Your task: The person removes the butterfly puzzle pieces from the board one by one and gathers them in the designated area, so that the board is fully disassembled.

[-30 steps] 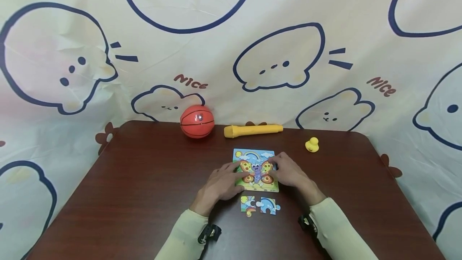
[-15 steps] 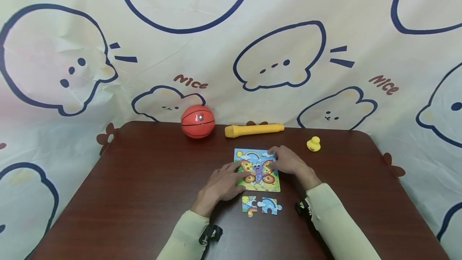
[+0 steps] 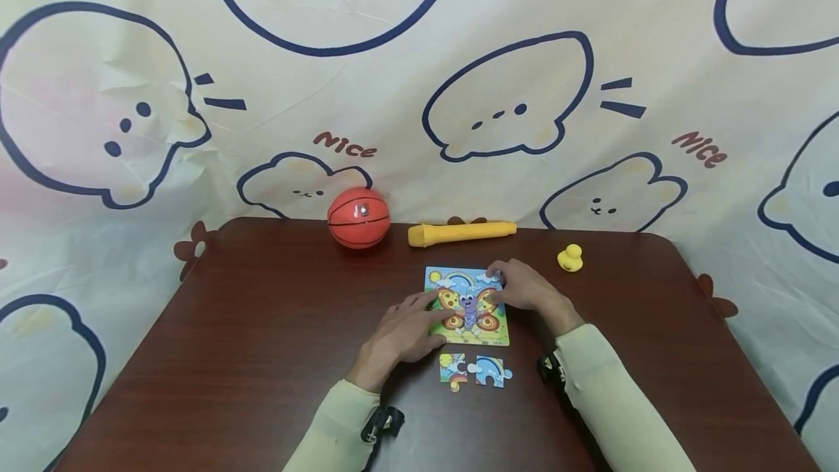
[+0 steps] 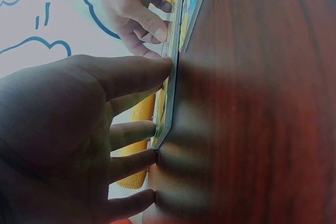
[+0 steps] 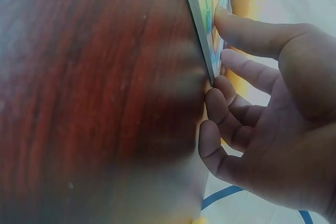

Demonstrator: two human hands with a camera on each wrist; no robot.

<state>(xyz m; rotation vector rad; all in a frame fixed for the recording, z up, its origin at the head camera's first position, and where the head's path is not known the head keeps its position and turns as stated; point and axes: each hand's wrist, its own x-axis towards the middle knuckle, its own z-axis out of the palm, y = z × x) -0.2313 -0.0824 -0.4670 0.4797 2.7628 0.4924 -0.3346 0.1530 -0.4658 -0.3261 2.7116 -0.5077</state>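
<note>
A square butterfly jigsaw puzzle board (image 3: 469, 320) lies flat on the table, with a sun and a rainbow along its far side. My left hand (image 3: 405, 328) is at its left edge, the thumb and fingertips touching the board and the table beside it. At the far right corner, my right hand (image 3: 527, 288) has thumb and index finger on the picture, while the other fingers bend loosely at the edge, as the right wrist view shows. Two loose jigsaw pieces lie nearer to me: a sun piece (image 3: 452, 368) and a rainbow piece (image 3: 491, 371).
Along the back of the brown table (image 3: 262, 341) are a red toy basketball (image 3: 358, 218) and a yellow toy microphone (image 3: 462, 233). A yellow rubber duck (image 3: 570, 258) sits at the back right. Behind the table hangs a cartoon-printed cloth (image 3: 393, 108).
My right hand has shifted a little away from me along the board's right side, to its far corner. The left hand and the loose pieces have stayed put.
</note>
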